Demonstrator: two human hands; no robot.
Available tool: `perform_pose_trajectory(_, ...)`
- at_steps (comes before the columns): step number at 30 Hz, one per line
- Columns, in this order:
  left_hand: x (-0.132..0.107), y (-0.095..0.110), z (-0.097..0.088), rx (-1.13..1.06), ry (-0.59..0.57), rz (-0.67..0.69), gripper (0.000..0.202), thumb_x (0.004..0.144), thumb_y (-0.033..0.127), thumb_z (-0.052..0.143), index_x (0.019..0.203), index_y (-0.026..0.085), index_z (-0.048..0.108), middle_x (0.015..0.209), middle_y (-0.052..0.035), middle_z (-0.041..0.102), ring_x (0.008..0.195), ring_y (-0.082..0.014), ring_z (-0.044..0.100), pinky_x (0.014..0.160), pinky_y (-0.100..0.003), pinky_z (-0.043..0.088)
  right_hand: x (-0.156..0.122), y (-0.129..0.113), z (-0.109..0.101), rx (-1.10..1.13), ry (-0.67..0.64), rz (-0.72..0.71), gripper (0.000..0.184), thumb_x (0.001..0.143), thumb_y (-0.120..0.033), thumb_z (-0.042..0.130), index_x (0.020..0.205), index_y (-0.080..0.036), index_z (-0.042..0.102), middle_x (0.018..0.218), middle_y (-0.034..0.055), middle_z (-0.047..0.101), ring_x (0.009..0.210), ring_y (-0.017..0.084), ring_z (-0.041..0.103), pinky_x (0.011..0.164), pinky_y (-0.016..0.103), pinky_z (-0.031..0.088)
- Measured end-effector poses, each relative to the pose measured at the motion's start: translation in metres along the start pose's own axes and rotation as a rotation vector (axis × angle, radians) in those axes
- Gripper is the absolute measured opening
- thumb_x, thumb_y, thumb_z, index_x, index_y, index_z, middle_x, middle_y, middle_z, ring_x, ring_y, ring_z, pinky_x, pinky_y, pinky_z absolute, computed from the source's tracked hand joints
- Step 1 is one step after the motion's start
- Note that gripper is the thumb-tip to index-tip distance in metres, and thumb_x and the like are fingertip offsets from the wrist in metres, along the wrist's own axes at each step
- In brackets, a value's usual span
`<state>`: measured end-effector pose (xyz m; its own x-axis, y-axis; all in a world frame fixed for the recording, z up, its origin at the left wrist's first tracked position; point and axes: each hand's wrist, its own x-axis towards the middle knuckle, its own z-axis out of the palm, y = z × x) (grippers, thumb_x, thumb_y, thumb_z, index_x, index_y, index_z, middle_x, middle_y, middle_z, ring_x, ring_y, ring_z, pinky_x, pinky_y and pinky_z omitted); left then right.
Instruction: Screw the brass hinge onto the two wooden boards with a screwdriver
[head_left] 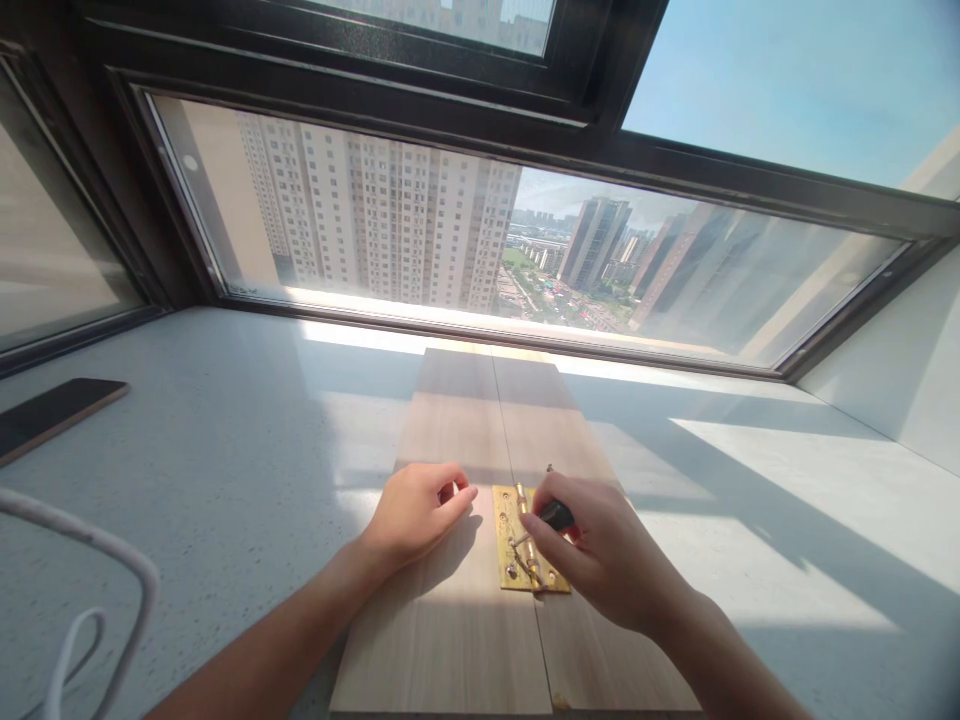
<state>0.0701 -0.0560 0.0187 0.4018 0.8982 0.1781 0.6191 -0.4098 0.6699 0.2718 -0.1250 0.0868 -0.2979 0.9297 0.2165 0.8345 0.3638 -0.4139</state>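
Two pale wooden boards lie side by side, with a thin seam between them. A brass hinge rests flat across that seam. My right hand is closed around the black handle of a screwdriver, over the hinge's right leaf. Its thin shaft points left toward the left leaf; shadow obscures exactly where the tip is. A screw head shows in the lower left of the hinge. My left hand is at the left board, beside the hinge, fingers curled and thumb near the index finger. What they hold, if anything, is hidden.
The boards lie on a speckled white sill below a dark window frame. A phone lies at the far left, with a white cable nearer. A small screw-like piece shows just beyond my right hand.
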Motion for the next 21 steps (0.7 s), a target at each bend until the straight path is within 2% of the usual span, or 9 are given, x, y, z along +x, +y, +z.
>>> perform_pose_trajectory(4, -0.001, 0.0, 0.0, -0.033, 0.01, 0.056, 0.022, 0.085, 0.033, 0.049, 0.074, 0.02, 0.062, 0.068, 0.0008, 0.061, 0.065, -0.0152, 0.053, 0.059, -0.026, 0.033, -0.004, -0.006, -0.001, -0.111, -0.016, -0.063, 0.02, 0.089, -0.032, 0.049, 0.073, -0.02, 0.051, 0.063, -0.0015, 0.055, 0.054, 0.012, 0.046, 0.052, 0.025, 0.028)
perform_pose_trajectory(8, -0.006, 0.004, 0.003, -0.146, 0.016, 0.25, 0.008, 0.078, 0.027, 0.058, 0.082, 0.02, 0.059, 0.083, -0.0022, 0.061, 0.078, -0.0175, 0.054, 0.071, -0.028, 0.041, -0.009, -0.011, -0.003, -0.246, 0.007, -0.142, 0.023, 0.091, -0.039, 0.047, 0.079, -0.021, 0.053, 0.069, 0.0008, 0.056, 0.06, 0.014, 0.049, 0.053, 0.026, 0.027)
perform_pose_trajectory(10, -0.01, 0.011, 0.003, -0.211, -0.036, 0.32, 0.014, 0.075, 0.026, 0.064, 0.088, 0.02, 0.058, 0.087, -0.0034, 0.061, 0.081, -0.0185, 0.054, 0.074, -0.029, 0.042, -0.012, -0.012, -0.004, -0.247, -0.007, -0.142, 0.02, 0.092, -0.037, 0.045, 0.082, -0.021, 0.052, 0.071, 0.0008, 0.056, 0.062, 0.015, 0.049, 0.054, 0.027, 0.027)
perform_pose_trajectory(13, -0.016, 0.026, 0.001, -0.304, -0.138, 0.343, 0.024, 0.075, 0.026, 0.068, 0.098, 0.021, 0.06, 0.094, -0.0042, 0.063, 0.086, -0.0197, 0.054, 0.078, -0.031, 0.043, -0.015, -0.014, -0.006, -0.209, -0.084, -0.143, 0.011, 0.092, -0.027, 0.045, 0.083, -0.022, 0.048, 0.074, -0.0002, 0.057, 0.062, 0.014, 0.049, 0.053, 0.027, 0.027)
perform_pose_trajectory(16, -0.02, 0.041, -0.003, -0.373, -0.201, 0.356, 0.021, 0.076, 0.021, 0.067, 0.096, 0.021, 0.061, 0.094, -0.0026, 0.064, 0.087, -0.0188, 0.055, 0.079, -0.03, 0.043, -0.017, -0.019, -0.006, -0.192, -0.126, -0.147, 0.003, 0.088, -0.02, 0.046, 0.088, -0.023, 0.049, 0.08, 0.0003, 0.058, 0.066, 0.016, 0.053, 0.055, 0.027, 0.031)
perform_pose_trajectory(19, -0.021, 0.05, -0.006, -0.484, -0.222, 0.38, 0.023, 0.078, 0.013, 0.061, 0.099, 0.021, 0.063, 0.095, -0.0026, 0.065, 0.088, -0.0181, 0.057, 0.081, -0.029, 0.044, -0.017, -0.022, -0.004, -0.223, -0.065, -0.152, 0.004, 0.089, -0.023, 0.046, 0.091, -0.023, 0.049, 0.084, 0.002, 0.058, 0.069, 0.017, 0.055, 0.056, 0.028, 0.034)
perform_pose_trajectory(21, -0.02, 0.051, -0.006, -0.551, -0.242, 0.382, 0.028, 0.08, 0.011, 0.057, 0.105, 0.022, 0.065, 0.096, -0.0031, 0.066, 0.089, -0.018, 0.059, 0.081, -0.028, 0.045, -0.016, -0.023, -0.001, -0.242, 0.013, -0.149, 0.008, 0.091, -0.03, 0.047, 0.089, -0.023, 0.049, 0.081, 0.0021, 0.058, 0.065, 0.017, 0.055, 0.054, 0.028, 0.034)
